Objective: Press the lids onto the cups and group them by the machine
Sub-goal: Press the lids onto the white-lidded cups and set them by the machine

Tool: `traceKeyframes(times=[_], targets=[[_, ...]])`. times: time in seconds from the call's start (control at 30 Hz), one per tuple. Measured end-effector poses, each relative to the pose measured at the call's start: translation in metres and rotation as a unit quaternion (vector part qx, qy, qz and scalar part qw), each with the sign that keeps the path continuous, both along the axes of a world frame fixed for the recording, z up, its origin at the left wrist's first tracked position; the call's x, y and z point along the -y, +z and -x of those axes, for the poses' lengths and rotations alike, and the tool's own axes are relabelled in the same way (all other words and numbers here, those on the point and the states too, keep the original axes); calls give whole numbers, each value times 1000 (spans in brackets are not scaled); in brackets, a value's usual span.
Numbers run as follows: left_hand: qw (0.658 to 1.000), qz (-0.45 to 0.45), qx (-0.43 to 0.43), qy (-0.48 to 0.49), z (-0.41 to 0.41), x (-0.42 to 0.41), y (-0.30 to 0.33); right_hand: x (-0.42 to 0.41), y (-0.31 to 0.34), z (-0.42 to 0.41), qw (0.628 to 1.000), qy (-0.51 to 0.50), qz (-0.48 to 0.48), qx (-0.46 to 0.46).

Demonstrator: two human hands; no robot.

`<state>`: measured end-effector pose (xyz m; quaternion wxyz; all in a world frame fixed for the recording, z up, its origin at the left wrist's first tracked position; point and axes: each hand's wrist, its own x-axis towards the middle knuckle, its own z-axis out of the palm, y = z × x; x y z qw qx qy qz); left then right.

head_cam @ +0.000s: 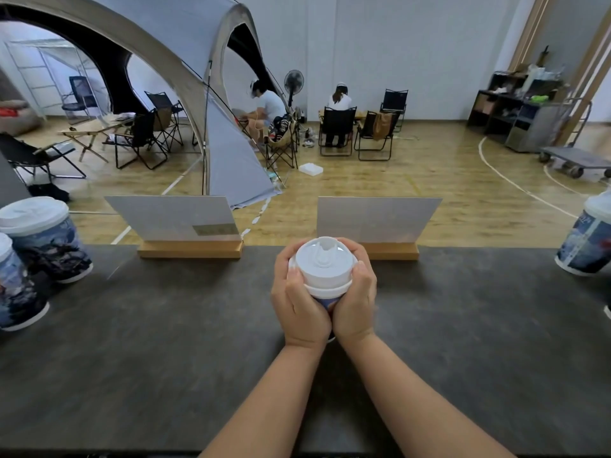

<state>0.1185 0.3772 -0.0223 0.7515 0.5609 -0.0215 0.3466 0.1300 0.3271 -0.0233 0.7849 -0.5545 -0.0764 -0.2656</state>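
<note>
A blue-patterned paper cup [325, 300] stands on the dark counter [165, 325] in the middle, topped by a white plastic lid [322, 262]. My left hand [299, 302] wraps the cup's left side, thumb on the lid's rim. My right hand [355, 299] wraps the right side, fingers curled over the far rim. Most of the cup's body is hidden by both hands. Two lidded cups stand at the left edge, one behind [46, 239] and one nearer [16, 285]. Another cup [587, 239] stands at the far right. No machine is in view.
Two white sign cards in wooden bases [190, 249] [390, 251] stand along the counter's far edge. Beyond it lie a wooden gym floor, a grey tent [211, 94], folding chairs and two seated persons.
</note>
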Motion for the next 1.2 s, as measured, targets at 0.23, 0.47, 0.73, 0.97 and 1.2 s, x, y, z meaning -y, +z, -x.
traceKeyframes(times=[0.23,0.47,0.73,0.97,1.2], targets=[[1000,-2,-7,-29,-5,-5,0,-3,0,1,1000,-17,10,-14],[993,-68,-72,70,-7,-16,5,8,11,13,996,-66,39,-48],[995,-54,-80,-32,7,0,8,17,5,16,995,13,84,-44],[999,-24,-6,-21,-6,3,6,-2,-4,4,995,-89,45,-8],[999,-15,11,-36,-14,2,2,-3,-7,-2,993,-113,35,16]])
